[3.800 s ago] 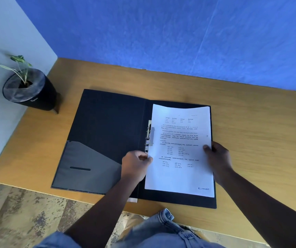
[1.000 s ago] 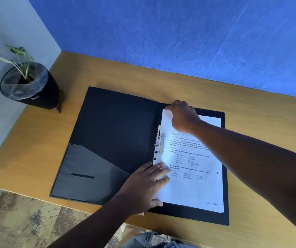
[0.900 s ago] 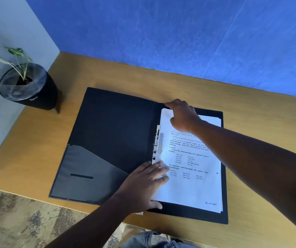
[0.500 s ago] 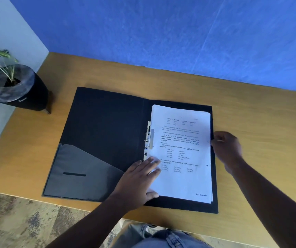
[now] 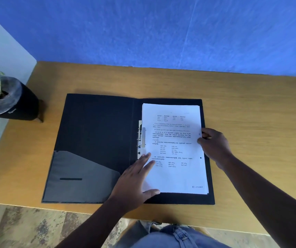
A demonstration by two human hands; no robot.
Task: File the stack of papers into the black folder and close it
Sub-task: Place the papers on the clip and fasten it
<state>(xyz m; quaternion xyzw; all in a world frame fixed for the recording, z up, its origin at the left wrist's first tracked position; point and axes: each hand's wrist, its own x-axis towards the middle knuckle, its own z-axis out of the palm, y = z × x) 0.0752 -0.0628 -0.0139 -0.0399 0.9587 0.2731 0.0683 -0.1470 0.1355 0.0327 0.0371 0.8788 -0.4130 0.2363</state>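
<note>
Black folder (image 5: 97, 140): open flat on wooden desk (image 5: 251, 113). Stack of papers (image 5: 176, 172): on right leaf. Left hand (image 5: 134, 183): fingers spread flat on stack. Right hand (image 5: 215, 145): apparently pinching stack's right edge.

Light wooden table (image 5: 251, 113) against a blue wall, open black folder (image 5: 97, 133) lying flat at its middle, black plant pot (image 5: 16, 104) at its far left edge

Papers (image 5: 175, 145) on open folder's (image 5: 97, 131) right half; potted plant (image 5: 5, 99) apparently at table's (image 5: 251, 108) far-left corner.
</note>
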